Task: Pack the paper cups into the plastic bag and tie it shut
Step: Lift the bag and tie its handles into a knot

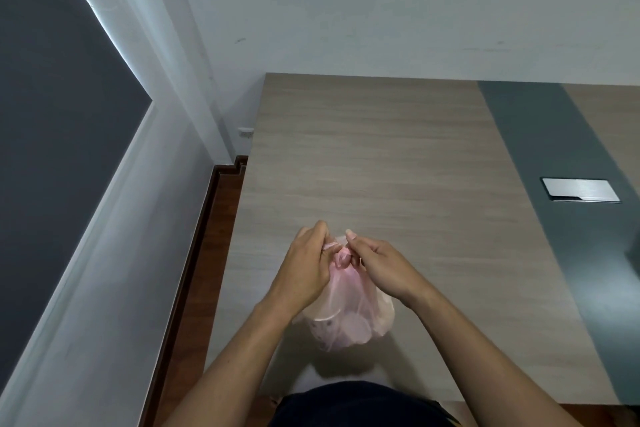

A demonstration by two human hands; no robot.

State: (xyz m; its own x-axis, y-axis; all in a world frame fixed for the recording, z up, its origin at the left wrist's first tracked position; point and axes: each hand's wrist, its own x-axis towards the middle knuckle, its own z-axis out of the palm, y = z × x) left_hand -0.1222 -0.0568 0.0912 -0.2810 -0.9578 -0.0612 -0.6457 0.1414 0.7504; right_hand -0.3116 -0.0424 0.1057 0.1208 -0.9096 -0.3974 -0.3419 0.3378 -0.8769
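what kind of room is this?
Probably an office or meeting room. The long wood-grain table has a grey strip with a flush metal cable hatch, and it stands against a plain white wall with a power socket low down.

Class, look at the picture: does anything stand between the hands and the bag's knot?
Nothing visible does. The left hand and right hand both already grip the bag at its knot.

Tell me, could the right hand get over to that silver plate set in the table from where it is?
Probably yes: the table between the right hand and the silver plate lies bare. But the hand is pinching the pink bag, so it must let go first.
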